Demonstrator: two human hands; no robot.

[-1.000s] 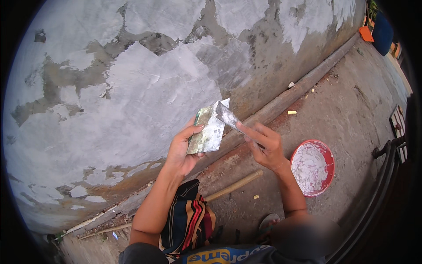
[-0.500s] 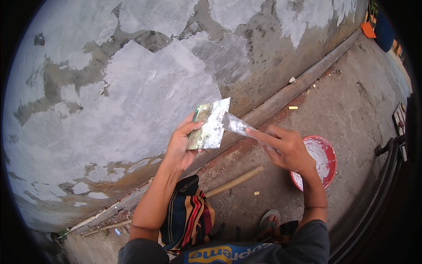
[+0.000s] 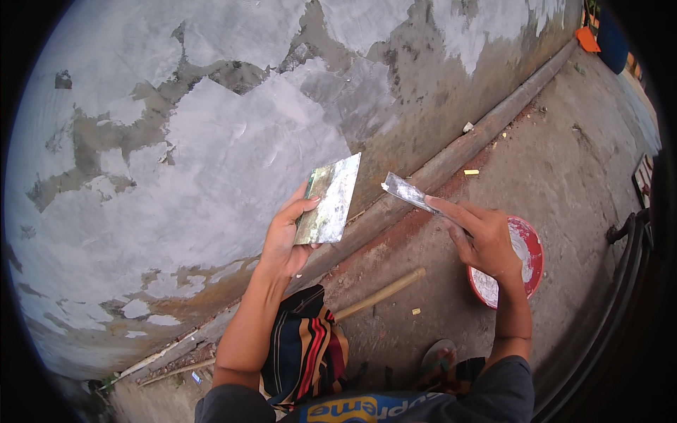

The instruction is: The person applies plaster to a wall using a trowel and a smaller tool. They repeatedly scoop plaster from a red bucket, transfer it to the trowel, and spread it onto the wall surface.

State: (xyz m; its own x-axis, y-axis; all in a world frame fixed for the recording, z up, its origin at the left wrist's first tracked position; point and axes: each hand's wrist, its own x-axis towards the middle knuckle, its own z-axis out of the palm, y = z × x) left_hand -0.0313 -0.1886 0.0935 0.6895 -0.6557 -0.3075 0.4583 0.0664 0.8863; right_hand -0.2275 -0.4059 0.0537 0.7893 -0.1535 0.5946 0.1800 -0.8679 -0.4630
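Observation:
My left hand [image 3: 285,229] grips a flat, wide metal plate [image 3: 333,201], smeared with whitish paste, its thumb across the face. To its right, my right hand [image 3: 483,240] holds a narrower putty knife [image 3: 403,188] with white paste on the blade, apart from the plate and angled toward it. Just beyond and partly behind that hand is a red tub [image 3: 532,261] with white paste inside. Both hands are in front of a grey wall [image 3: 218,141] covered in uneven white patches.
A long ledge or pipe [image 3: 515,106] follows the wall's base. Below lie a wooden pole [image 3: 381,294], striped cloth [image 3: 307,352] and my sandalled foot [image 3: 438,358]. Dark curved bars [image 3: 620,275] stand at right; an orange object [image 3: 588,40] and blue container [image 3: 612,42] are at the far corner.
My right hand has moved right, drawing the knife away from the plate, where its blade was touching before. My left hand has shifted slightly left with the plate.

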